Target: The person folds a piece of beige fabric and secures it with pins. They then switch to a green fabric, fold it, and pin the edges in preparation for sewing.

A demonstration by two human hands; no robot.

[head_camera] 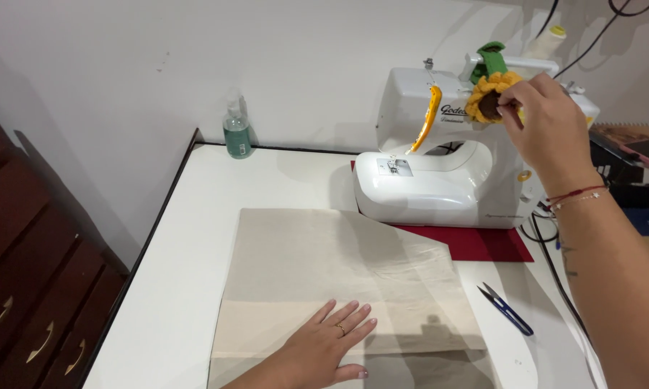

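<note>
Beige fabric (339, 281) spread flat on white bench (195, 238) before white sewing machine (440, 180), left hand (324, 349) pressed on its near edge, fingers splayed, gripping nothing. Right hand (548, 126) raised, fingers pinched on crocheted sunflower (489, 97) atop machine. Blue snips (507, 310) lying right of fabric.

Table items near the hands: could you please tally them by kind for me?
Beige fabric piece, under the left hand: 1
White sewing machine: 1
Crocheted sunflower, pinched by the right hand: 1
Blue thread snips: 1
Green spray bottle: 1
Red mat: 1
Total: 6
</note>
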